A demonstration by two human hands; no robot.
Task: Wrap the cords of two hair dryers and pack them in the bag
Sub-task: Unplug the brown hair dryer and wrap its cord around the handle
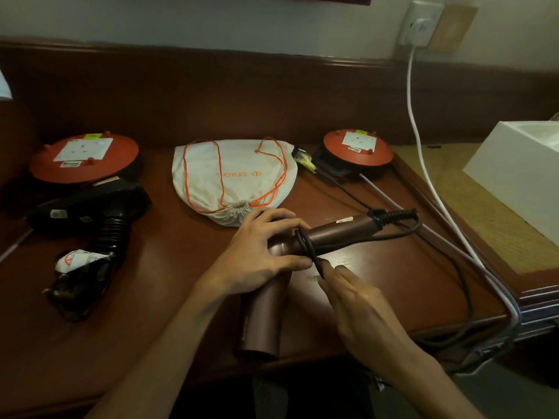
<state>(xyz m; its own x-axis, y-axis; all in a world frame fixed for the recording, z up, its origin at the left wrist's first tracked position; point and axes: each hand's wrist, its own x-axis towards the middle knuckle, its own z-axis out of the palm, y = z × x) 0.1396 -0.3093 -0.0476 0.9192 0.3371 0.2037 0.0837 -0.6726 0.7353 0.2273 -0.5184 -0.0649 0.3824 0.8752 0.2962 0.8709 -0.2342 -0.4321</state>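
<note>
A rose-brown hair dryer (263,322) lies at the desk's front middle, its handle (338,229) pointing right. My left hand (266,252) grips the dryer where barrel and handle meet. Its black cord (453,267) loops once round the handle near my fingers, then trails right and over the desk edge. My right hand (357,300) pinches the cord just below the loop. A black hair dryer (99,213) lies at the left, its cord bundled with a white tag (75,261). The white drawstring bag (234,176) with orange strings lies flat behind my hands, its mouth cinched.
Two red cable reels with sockets sit at the back left (83,158) and back right (358,148). A white cable (423,146) runs from a wall socket (420,24) down across the desk's right side. A white box (520,173) stands on the right.
</note>
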